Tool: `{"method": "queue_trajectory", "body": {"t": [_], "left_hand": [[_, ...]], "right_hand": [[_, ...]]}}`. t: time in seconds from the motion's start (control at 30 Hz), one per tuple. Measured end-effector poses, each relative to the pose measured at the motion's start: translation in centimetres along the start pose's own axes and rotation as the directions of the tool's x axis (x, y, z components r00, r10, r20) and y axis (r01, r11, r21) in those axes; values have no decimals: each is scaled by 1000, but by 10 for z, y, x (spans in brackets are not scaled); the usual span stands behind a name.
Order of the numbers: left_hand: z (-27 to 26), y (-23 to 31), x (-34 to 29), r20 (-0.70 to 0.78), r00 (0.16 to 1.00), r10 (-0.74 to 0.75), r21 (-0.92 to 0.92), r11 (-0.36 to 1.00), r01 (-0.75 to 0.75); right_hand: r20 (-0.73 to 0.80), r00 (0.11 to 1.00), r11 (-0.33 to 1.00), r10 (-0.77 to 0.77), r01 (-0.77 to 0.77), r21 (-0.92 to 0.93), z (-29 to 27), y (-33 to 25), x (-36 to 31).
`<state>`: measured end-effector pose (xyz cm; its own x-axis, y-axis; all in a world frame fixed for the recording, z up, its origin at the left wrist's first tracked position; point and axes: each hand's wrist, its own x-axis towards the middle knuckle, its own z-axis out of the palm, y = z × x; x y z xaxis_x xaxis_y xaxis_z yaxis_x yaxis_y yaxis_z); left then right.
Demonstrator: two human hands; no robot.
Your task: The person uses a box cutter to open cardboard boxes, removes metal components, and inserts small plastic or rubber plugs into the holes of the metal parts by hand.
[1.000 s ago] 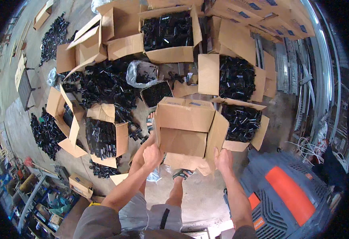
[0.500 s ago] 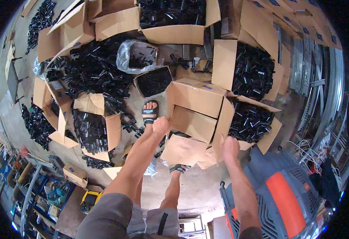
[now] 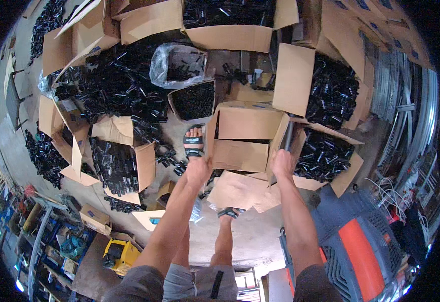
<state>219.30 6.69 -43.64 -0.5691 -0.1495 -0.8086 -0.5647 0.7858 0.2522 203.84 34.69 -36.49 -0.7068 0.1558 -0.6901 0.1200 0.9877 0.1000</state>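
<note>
Both hands are on the empty cardboard box [image 3: 247, 136], open side facing up at the camera. The left hand [image 3: 198, 170] has its fingers curled tight around the box's lower left corner; the right hand [image 3: 282, 163] is clamped on the lower right edge beside a flap. Just left of the left fingers sits a sandalled foot [image 3: 194, 142]. Right of the right fingers, a carton of black parts [image 3: 325, 155] crowds close. Beyond the box, a tray of black parts [image 3: 194, 99] and a clear plastic bag [image 3: 176, 63].

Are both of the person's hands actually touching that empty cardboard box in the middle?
Touching. The head view shows the left hand gripping the empty cardboard box at its near left corner, the right hand clasping its near right edge.
</note>
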Motion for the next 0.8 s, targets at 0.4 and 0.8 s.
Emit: {"method": "queue_trajectory", "body": {"t": [0.4,0.8], "left_hand": [[-32,-24,-8,117,982,-147,-88,984,158],[-92,-5,-39,-61,978,-197,-190,965,183]], "right_hand": [[-56,993,990,107,-111,-89,-12,46,36],[200,944,957,-261,226,182,66,8,-132]]}}
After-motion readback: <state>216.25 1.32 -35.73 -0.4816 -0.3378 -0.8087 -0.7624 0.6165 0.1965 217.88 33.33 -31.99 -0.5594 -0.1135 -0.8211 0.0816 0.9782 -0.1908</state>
